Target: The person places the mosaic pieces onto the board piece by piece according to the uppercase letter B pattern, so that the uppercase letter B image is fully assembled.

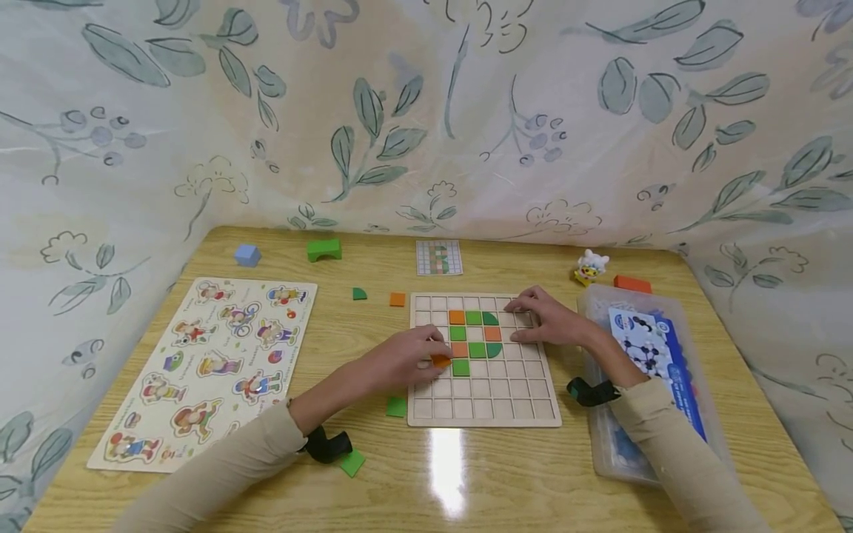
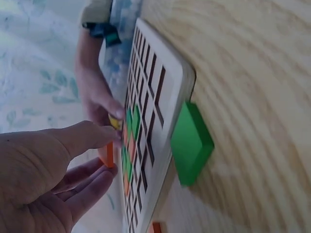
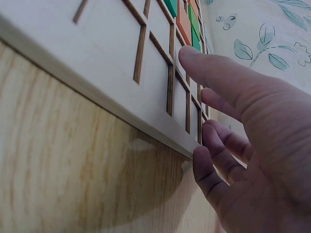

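Observation:
A wooden grid board (image 1: pixel 484 400) lies in the middle of the table, with green and orange tiles (image 1: pixel 474 334) set in its upper cells. My left hand (image 1: pixel 433 357) pinches an orange tile (image 1: pixel 440 361) just over the board's left columns; the left wrist view shows the orange tile (image 2: pixel 110 154) edge-on between thumb and fingers. My right hand (image 1: pixel 526 318) rests flat on the board's upper right cells, fingers spread. In the right wrist view its fingers (image 3: pixel 214 73) lie along the board's edge (image 3: pixel 112 63).
A character puzzle (image 1: pixel 206 363) lies at the left. Loose green tiles (image 1: pixel 396 406) (image 1: pixel 351 463) sit by the board's near left corner. A pattern card (image 1: pixel 438 257), blue cube (image 1: pixel 247 255), green arch (image 1: pixel 323 249) and small toy (image 1: pixel 590 266) stand behind. A clear plastic box (image 1: pixel 600 444) is at the right.

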Demonstrator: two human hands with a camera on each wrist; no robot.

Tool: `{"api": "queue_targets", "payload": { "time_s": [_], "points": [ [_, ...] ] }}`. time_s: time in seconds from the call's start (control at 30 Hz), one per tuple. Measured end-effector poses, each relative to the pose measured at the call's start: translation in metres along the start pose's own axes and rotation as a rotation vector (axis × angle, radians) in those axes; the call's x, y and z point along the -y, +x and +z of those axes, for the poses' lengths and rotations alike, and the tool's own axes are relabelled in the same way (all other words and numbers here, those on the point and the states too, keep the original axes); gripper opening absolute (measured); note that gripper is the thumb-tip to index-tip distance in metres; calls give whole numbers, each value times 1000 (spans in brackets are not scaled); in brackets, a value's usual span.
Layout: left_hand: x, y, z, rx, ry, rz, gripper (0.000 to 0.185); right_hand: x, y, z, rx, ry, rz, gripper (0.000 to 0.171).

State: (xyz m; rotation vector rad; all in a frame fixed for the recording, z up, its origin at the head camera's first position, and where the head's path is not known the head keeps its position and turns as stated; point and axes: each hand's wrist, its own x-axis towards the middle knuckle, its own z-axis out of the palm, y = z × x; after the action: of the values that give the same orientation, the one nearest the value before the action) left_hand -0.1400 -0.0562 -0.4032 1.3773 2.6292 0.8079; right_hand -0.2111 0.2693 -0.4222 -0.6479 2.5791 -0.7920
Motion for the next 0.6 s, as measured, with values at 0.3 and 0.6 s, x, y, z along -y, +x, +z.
{"api": "queue_targets", "payload": {
  "time_s": [0.3,0.6],
  "points": [
    [-3,0,7,26,-10,5,22,1,0,1,6,-11,5,50],
    [-12,0,13,39,31,9,23,2,-1,-1,0,-17,0,49]
  ]
}}
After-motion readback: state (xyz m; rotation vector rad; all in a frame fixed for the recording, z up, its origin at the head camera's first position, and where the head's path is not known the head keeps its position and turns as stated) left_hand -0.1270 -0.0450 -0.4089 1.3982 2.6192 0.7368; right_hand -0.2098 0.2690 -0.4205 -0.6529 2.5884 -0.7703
